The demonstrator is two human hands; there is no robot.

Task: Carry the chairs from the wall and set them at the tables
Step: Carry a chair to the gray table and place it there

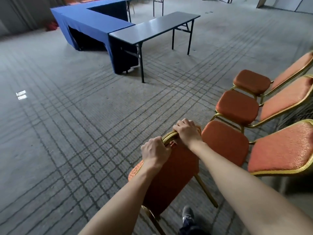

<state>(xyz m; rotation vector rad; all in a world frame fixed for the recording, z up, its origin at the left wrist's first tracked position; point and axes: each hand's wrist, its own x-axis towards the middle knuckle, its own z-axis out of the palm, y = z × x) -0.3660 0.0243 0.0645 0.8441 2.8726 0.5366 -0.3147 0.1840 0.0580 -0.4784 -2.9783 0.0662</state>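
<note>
An orange padded chair [171, 177] with a gold metal frame stands right in front of me, its back toward me. My left hand [155, 150] and my right hand [187, 131] both grip the top rail of its backrest. Three more matching chairs stand in a row on the right: the nearest [279, 150], the middle one [240, 107] and the farthest [252, 81]. Ahead, a bare black folding table [152, 28] adjoins tables draped in blue cloth [94, 22].
Grey carpet with a dark grid pattern [76, 116] stretches between me and the tables. My dark shoe [188, 215] shows below the chair. White scraps [21, 95] lie on the floor at left. More folding table legs stand at the back.
</note>
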